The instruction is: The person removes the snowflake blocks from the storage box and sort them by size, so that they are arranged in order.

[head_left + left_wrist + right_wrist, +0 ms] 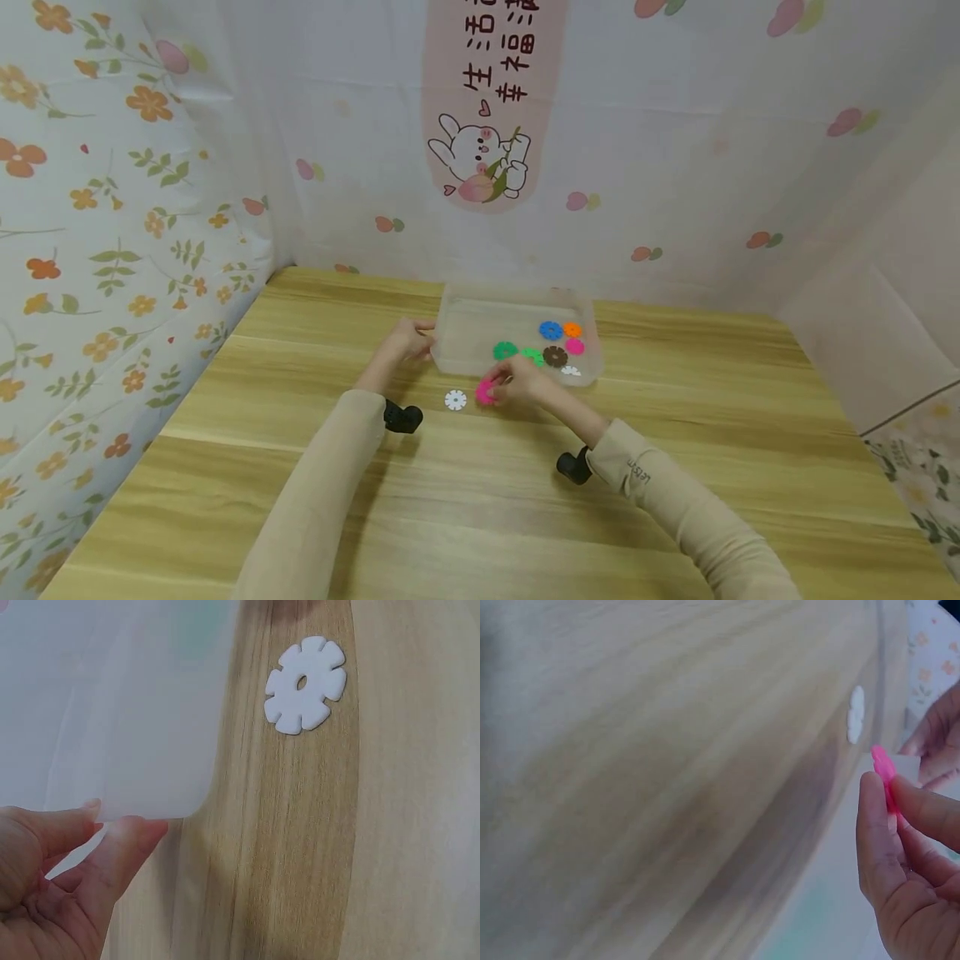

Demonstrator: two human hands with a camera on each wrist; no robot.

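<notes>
At the left side of a translucent plastic box (465, 362), my left hand (408, 340) pinches the wall between thumb and fingers, as the left wrist view shows close up. In front of the box, my right hand (522, 382) holds a pink notched disc (483, 393) between thumb and fingertips. The right wrist view shows this pink disc (882, 763) edge-on, raised off the table. A white notched disc (322, 690) with a hole in its middle lies flat on the wood, left of the pink one.
Inside the box lie several notched discs: blue (546, 332), orange (572, 330), pink (574, 346), brown (555, 357), white (572, 371) and greens (505, 350). Wood-grain table (480, 517) surrounds it. Patterned cloth (360, 142) hangs behind and at both sides.
</notes>
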